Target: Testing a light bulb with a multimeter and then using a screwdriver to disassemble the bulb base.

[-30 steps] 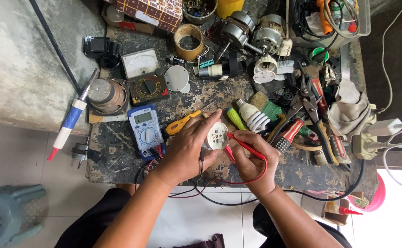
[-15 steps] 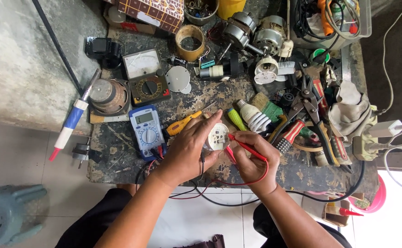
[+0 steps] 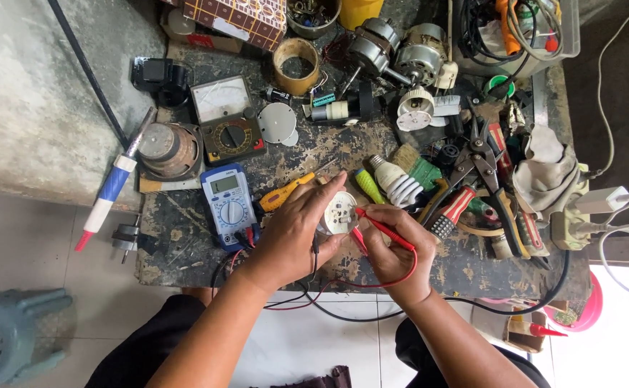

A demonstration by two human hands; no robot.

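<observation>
I am pinching the small round white plastic disc (image 3: 340, 213) in my left hand (image 3: 293, 233) and my right hand (image 3: 393, 248) is gripping the slim red test probe (image 3: 382, 230), its tip already touching the disc's face; the probe is pointing leftward toward my left fingers, long axis slanting up-left, and judging by that the reading is still being taken

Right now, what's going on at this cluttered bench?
A person is at a worn workbench crowded with tools and motor parts. The left hand holds a small round white part with a black lead under the palm. The right hand presses a red test probe against that part. The probe's red wire loops back toward a blue digital multimeter lying left of the hands, beside a yellow-handled screwdriver.
</observation>
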